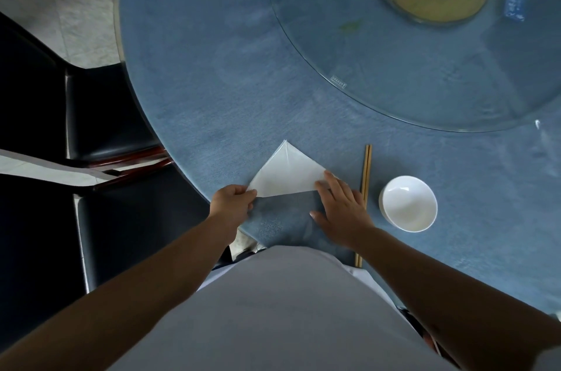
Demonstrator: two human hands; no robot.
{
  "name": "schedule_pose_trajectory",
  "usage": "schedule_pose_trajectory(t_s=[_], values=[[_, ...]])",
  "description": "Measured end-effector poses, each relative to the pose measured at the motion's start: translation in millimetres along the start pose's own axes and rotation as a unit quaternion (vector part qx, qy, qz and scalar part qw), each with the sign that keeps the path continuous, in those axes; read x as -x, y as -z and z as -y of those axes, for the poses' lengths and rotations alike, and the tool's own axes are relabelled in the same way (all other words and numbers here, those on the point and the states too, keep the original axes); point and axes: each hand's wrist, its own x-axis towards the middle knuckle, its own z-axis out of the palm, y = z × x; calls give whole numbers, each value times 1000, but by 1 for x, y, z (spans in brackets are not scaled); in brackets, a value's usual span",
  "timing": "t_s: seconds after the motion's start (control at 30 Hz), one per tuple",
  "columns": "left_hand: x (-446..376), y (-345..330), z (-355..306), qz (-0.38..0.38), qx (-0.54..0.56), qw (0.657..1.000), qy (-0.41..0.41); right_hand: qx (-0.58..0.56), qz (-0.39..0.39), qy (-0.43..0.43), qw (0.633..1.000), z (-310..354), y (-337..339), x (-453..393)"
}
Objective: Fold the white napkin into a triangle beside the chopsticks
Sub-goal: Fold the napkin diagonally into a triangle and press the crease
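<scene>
At far left, black chairs [100, 115] tucked vs. blue table [212, 67]. Left hand [232, 203] pinching napkin's near-left corner, thumb + fingers curled on it. White napkin [288, 173] already a triangle, flat on cloth, apex pointing away, just left of chopsticks [366, 170]. Right hand [341, 206] flat on right corner, fingers straight + slightly spread, pressing. White bowl [408, 203] right of chopsticks. Step prob. creasing/squaring; next: smooth fold, align w/ chopsticks, let go.
</scene>
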Motion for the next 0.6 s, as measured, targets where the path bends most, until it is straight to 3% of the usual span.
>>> schedule_pose_trajectory(t_s=[0.2,0.33,0.43,0.5,0.6], values=[[5,6,-13,26,-42,996,-71,-28,-6,-25,999,0,2,-2],[20,13,-33,106,-21,985,-133,-76,-38,-64,994,10,16,-12],[31,18,-50,185,24,967,-175,-187,-42,-103,976,18,34,-30],[39,22,-64,247,52,947,-198,-352,-10,-137,926,23,47,-46],[52,28,-86,344,82,913,-205,-614,84,-162,768,33,65,-57]])
